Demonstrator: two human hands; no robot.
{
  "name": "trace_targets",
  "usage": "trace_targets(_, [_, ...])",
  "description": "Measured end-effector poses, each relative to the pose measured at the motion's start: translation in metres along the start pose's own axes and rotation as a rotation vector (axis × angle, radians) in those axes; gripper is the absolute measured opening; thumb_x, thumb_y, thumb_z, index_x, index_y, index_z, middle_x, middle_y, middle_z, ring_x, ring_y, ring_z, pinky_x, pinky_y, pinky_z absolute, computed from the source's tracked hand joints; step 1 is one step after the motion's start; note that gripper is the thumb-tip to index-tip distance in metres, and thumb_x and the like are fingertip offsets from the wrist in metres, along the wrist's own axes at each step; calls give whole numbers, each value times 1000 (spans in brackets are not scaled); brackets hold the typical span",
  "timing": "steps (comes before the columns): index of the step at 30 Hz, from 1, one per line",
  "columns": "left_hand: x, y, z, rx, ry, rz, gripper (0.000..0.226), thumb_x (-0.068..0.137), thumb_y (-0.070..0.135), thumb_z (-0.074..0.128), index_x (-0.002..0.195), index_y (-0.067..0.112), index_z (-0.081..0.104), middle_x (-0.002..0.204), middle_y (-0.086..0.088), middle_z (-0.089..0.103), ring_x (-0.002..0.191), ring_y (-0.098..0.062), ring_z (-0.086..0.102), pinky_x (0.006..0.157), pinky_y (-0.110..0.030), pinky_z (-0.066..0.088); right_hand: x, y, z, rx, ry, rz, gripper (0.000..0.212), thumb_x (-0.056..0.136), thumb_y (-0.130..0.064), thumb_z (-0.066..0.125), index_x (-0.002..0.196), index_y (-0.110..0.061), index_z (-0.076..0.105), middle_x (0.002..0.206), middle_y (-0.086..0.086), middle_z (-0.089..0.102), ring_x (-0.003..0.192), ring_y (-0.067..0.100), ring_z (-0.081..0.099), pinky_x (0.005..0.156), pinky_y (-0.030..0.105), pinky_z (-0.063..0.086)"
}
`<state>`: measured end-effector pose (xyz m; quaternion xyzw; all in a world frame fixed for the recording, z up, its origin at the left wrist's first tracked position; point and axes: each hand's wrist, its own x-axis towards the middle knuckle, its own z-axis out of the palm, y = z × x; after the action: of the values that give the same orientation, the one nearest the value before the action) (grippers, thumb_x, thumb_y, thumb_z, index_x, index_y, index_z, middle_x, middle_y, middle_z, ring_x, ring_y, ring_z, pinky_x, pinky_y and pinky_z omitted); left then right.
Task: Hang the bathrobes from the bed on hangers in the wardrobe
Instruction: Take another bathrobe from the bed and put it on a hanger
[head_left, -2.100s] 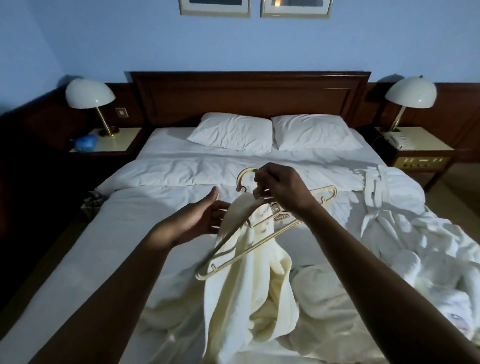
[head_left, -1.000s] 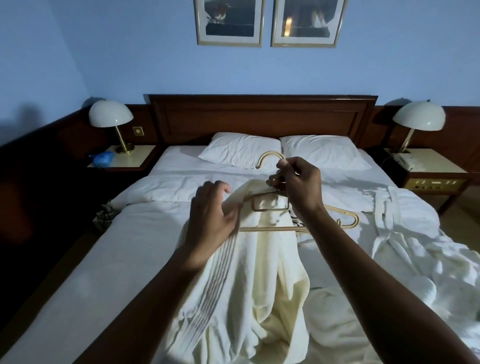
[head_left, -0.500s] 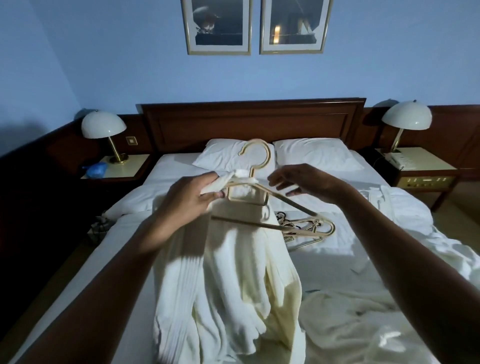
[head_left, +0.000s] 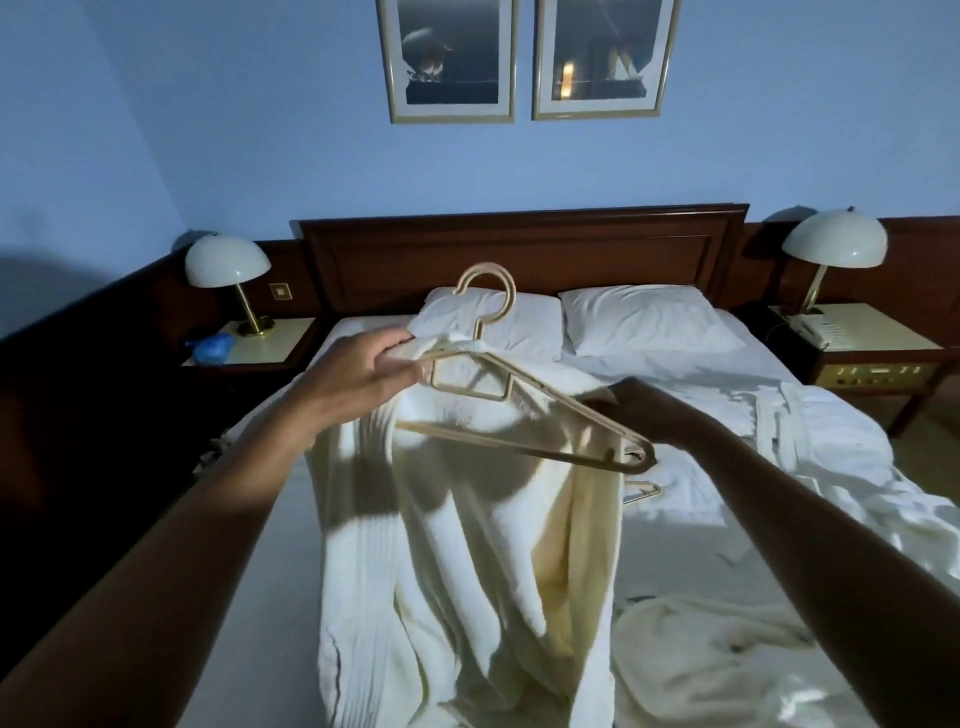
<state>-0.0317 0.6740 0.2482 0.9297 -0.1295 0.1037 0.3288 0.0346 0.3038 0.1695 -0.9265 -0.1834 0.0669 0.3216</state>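
A white bathrobe (head_left: 467, 561) hangs over the bed from a beige plastic hanger (head_left: 488, 322) held up in the air, hook upward. My left hand (head_left: 363, 376) grips the hanger's left shoulder together with the robe's collar. My right hand (head_left: 644, 410) is behind the hanger's right arm, at the robe's right shoulder; its fingers are partly hidden, and whether they hold the cloth is unclear. More hangers (head_left: 641, 488) lie on the bed behind the robe. Other white robes lie crumpled at the right (head_left: 810, 436) and at the lower right (head_left: 727, 660).
The bed (head_left: 249, 597) has two pillows (head_left: 649, 317) and a dark wooden headboard (head_left: 519, 249). Nightstands with dome lamps stand on the left (head_left: 228, 265) and the right (head_left: 834, 244). A blue bag (head_left: 213, 348) lies on the left nightstand. A phone (head_left: 818, 330) sits on the right one.
The hanger and robe have risen from low over the bed. My left hand took hold of the hanger's left shoulder and collar; my right hand left the hook and went behind the right arm.
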Motion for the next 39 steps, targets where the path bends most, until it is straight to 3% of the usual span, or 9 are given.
trace_targets(4, [-1,-15,31,134,-16,-55,32,98,48,60,76,28,51,61,11,51,62,-8,52,59,-33,35,3,-2,-37,-72,261,99,30,93,-35,71,78,-9,72,64,4,62,59,16,54,56,29,40])
trace_targets(11, [23,-22,52,400,279,-177,24,104,45,44,109,25,56,101,-19,70,92,-42,62,67,-39,39,-7,-62,-30,-2,657,-85,12,92,-33,71,97,-23,77,81,-5,73,82,17,68,69,25,39])
trace_targets(16, [36,15,54,336,446,-136,22,104,36,48,103,15,57,100,-22,70,94,-46,62,68,-39,32,-12,-109,44,30,597,-248,26,90,-24,75,114,-14,74,103,8,76,93,26,70,80,27,46])
trace_targets(20, [34,16,40,209,482,-44,26,100,41,55,92,16,53,77,-12,65,81,-42,61,62,-41,36,-15,-113,56,-21,311,-314,33,93,-37,69,121,-20,72,106,3,74,96,20,68,88,35,52])
trace_targets(23, [27,9,23,92,470,-24,30,96,44,60,88,16,53,66,-2,57,68,-28,57,60,-41,42,-12,-107,22,-24,545,-342,31,93,-57,57,90,-29,70,95,-12,69,92,14,65,84,41,52])
trace_targets(25, [25,13,15,57,461,27,32,95,43,63,86,15,51,64,-4,53,62,-22,53,58,-37,41,-4,-111,0,-141,714,-317,28,92,-55,57,100,-29,64,105,-5,63,102,23,57,83,41,47])
trace_targets(29, [32,29,4,85,422,121,30,95,41,66,85,17,51,63,-3,49,57,-14,45,52,-27,34,11,-127,-24,-214,538,-337,18,92,-30,64,90,-19,51,87,4,64,85,37,61,62,37,38])
trace_targets(35, [48,11,-9,432,542,204,12,89,23,63,97,14,65,92,-6,59,85,-30,59,67,-36,44,17,-137,-39,-159,635,-346,20,91,-32,67,82,-15,62,70,-1,62,69,31,57,59,40,43])
trace_targets(39, [58,13,-14,578,527,8,20,85,12,67,105,11,64,107,-13,59,92,-35,63,69,-38,50,20,-148,-40,-176,643,-316,29,89,-34,68,70,-18,53,59,-2,50,63,29,46,57,39,39])
